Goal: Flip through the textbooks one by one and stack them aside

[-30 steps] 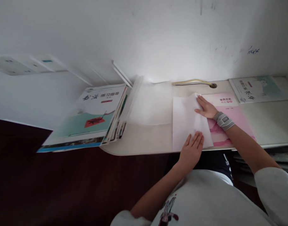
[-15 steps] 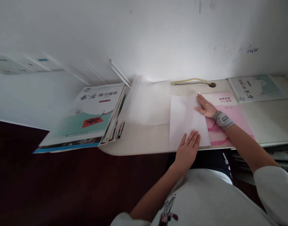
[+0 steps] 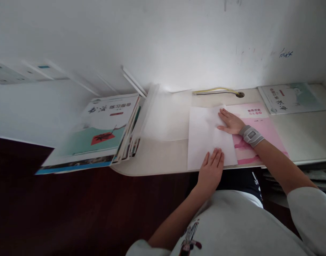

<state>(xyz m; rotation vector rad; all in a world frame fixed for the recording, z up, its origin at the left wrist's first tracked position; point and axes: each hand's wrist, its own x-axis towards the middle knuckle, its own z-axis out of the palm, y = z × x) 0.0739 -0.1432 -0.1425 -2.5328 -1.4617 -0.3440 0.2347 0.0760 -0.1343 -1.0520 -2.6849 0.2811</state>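
Note:
A pink-covered book (image 3: 255,142) lies on the white desktop (image 3: 163,153) with a plain white page or sheet (image 3: 202,131) spread flat at its left. My left hand (image 3: 212,169) rests on the lower part of this white sheet near the desk's front edge, palm down with its fingers stretched out. Higher up, my right hand (image 3: 230,121) presses flat on the sheet where it meets the pink cover, thumb apart from the fingers. A grey band circles the right wrist. Neither hand grips anything.
To the left stands a stack of books (image 3: 106,124) with a green and white cover on top. Clear plastic sheets (image 3: 165,117) lie beside it. Another book (image 3: 290,99) is at the back right. Yellow and black wires (image 3: 218,90) run into a desk hole (image 3: 240,94).
Both hands have shifted slightly left across the white sheet, whose left edge also sits a little further left. The books have kept their places.

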